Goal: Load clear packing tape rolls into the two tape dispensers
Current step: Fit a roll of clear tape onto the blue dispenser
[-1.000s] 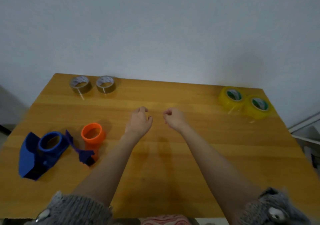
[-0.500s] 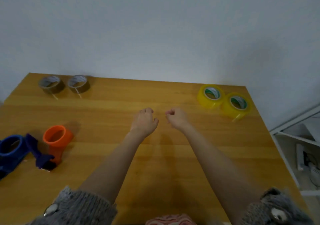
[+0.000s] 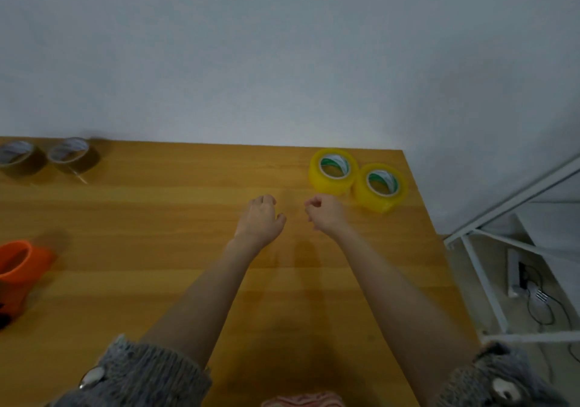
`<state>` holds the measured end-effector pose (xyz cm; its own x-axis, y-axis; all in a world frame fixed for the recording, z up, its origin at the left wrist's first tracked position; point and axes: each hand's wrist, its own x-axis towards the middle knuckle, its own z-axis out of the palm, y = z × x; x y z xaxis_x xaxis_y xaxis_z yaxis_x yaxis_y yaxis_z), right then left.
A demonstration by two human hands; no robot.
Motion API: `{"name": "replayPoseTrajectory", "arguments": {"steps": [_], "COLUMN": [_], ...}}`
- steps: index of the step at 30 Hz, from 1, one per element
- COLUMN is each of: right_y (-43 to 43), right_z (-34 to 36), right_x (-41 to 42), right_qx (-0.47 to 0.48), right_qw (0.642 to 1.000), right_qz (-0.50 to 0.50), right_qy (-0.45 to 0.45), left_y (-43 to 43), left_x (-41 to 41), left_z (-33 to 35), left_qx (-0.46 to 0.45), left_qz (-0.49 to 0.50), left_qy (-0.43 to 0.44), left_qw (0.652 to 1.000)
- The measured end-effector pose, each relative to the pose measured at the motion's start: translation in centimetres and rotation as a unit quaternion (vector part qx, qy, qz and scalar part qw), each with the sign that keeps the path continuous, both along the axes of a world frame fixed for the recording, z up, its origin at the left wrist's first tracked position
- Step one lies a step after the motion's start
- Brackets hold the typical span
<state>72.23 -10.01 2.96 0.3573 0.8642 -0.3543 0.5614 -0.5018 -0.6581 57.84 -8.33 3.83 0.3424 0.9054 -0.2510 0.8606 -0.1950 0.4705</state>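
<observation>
Two yellowish clear tape rolls lie flat at the table's far right: one (image 3: 333, 171) and a second (image 3: 380, 187) touching it. My right hand (image 3: 324, 215) hovers just left of them with fingers curled, holding nothing. My left hand (image 3: 260, 220) is beside it, fingers loosely curled, also holding nothing. An orange tape dispenser (image 3: 20, 268) sits at the left edge of view, partly cut off. The blue dispenser is out of view.
Two brown tape rolls (image 3: 18, 158) (image 3: 73, 155) lie at the far left of the wooden table (image 3: 157, 218), against a white wall. Right of the table stands a white metal rack (image 3: 489, 281) with cables on the floor.
The view has swung right: the dispensers slid toward the left edge, the blue one out of sight. Both hands moved nearer the yellow rolls.
</observation>
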Motion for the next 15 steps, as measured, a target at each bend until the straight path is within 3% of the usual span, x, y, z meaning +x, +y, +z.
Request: {"name": "replayPoseTrajectory", "arguments": {"steps": [8, 15], "right_y": [-0.6, 1.4], "right_z": [-0.7, -1.3], "right_x": [8.2, 12.9], "right_qx": [-0.004, 0.040], "right_qw": [0.997, 0.985], "right_qz": [0.068, 0.120], "right_qy": [-0.042, -0.116], "left_y": [-2.3, -1.9], "left_x": [9.2, 12.4], "left_z": [-1.2, -1.6], "left_qx": [-0.036, -0.051], "left_qz": [0.016, 0.026], "left_qy": [0.007, 0.019], "left_qw": [0.999, 0.998]}}
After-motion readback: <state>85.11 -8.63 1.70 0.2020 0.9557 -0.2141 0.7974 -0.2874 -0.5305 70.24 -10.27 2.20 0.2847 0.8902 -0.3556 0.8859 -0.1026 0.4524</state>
